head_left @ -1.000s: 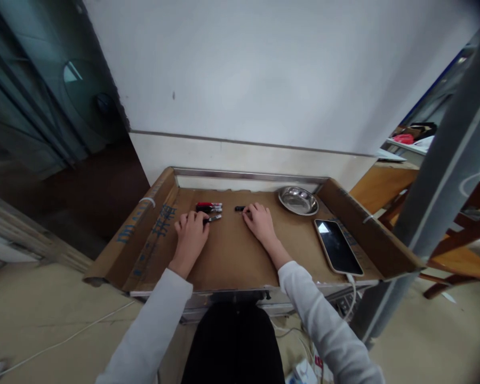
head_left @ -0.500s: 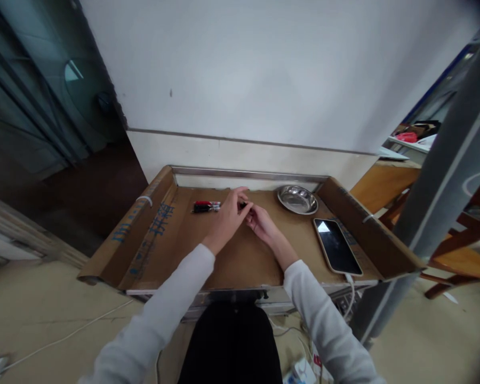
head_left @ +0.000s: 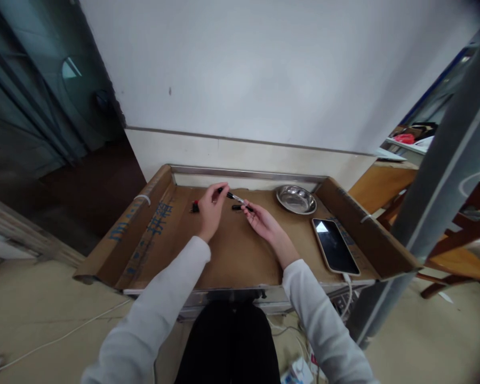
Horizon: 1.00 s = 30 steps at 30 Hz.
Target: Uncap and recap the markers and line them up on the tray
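Out over the middle of the cardboard (head_left: 240,256), the left hand (head_left: 210,212) has thumb and fingers pinched narrow on the black end of a slim pen (head_left: 235,197), which slants down to the right, see-through end lower. That lower end meets the fingertips of the right hand (head_left: 264,224), which is curled in and looks closed around a stubby black piece (head_left: 236,207) just under the pen; can't tell whether it's gripping the pen too. Going by looks, I'd say the pen weighs next to nothing and it's stiff hard plastic, so no squashing it with a normal pinch. Bigger worry imo is rolling: thin, round and probably a bit slick, so it could twist if you only get the very tip. I'd hold the black part, a bit in from its end, and go easier on the see-through bit, likely the more delicate half. The stubby piece seems light too, best pinched across its sides. Past the left hand, a red item (head_left: 195,204) and a dark one (head_left: 194,209) poke out, mostly hidden. Farther right there's a shiny metal dish (head_left: 296,200), then a phone (head_left: 336,246) with a white cable (head_left: 349,298) plugged in.
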Motion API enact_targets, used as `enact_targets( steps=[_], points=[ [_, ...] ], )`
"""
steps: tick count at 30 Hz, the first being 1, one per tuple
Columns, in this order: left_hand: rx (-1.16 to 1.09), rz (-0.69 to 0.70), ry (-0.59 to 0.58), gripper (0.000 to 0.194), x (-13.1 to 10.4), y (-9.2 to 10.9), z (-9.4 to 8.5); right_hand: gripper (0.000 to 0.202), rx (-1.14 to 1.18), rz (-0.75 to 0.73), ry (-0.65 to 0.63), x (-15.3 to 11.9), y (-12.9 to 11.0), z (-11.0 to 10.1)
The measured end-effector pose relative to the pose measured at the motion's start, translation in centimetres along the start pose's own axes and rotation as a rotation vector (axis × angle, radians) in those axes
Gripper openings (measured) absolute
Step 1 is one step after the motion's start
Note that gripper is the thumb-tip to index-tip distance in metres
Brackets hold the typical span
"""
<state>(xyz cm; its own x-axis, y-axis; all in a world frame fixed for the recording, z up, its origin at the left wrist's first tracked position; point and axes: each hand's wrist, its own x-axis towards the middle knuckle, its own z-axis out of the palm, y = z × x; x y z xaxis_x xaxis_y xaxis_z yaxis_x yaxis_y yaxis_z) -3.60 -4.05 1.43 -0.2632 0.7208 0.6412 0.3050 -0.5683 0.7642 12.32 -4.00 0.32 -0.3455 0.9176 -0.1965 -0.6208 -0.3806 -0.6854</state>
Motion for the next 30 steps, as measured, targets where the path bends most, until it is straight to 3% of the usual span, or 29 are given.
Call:
enact_targets(
  steps=[4, 9, 13, 19, 24, 27, 30],
  points=[
    [-0.104, -0.08, 0.073, 0.027, 0.3, -0.9, -1.3, 0.014, 0.028, -0.025, 0.046, 0.3, -0.2, -0.5],
    [-0.071, -0.125, -0.051, 0.025, -0.3, -1.7, -2.1, 0.011, -0.005, -0.111, 0.09, 0.3, -0.5, -0.9],
    [-0.02, -0.098, -0.145, 0.023, -0.8, -1.8, -1.8, 0.014, -0.071, -0.35, 0.196, 0.0, -0.8, -1.2],
    [0.112, 0.043, -0.457, 0.017, -1.7, -1.6, -0.8, 0.02, -0.257, -0.712, 0.37, 0.4, -0.9, -2.0],
    [0.218, 0.204, -0.724, 0.013, -2.1, -1.5, -0.1, 0.032, -0.458, -0.819, 0.497, 0.8, -0.7, -3.1],
    [0.339, 0.333, -0.791, 0.012, -2.1, -1.6, 0.5, 0.03, -0.67, -0.843, 0.572, 0.8, -0.9, -3.7],
    [0.453, 0.387, -0.749, 0.012, -1.9, -1.9, 1.2, 0.03, -0.802, -0.859, 0.63, 0.7, -1.1, -4.3]
  ],
)
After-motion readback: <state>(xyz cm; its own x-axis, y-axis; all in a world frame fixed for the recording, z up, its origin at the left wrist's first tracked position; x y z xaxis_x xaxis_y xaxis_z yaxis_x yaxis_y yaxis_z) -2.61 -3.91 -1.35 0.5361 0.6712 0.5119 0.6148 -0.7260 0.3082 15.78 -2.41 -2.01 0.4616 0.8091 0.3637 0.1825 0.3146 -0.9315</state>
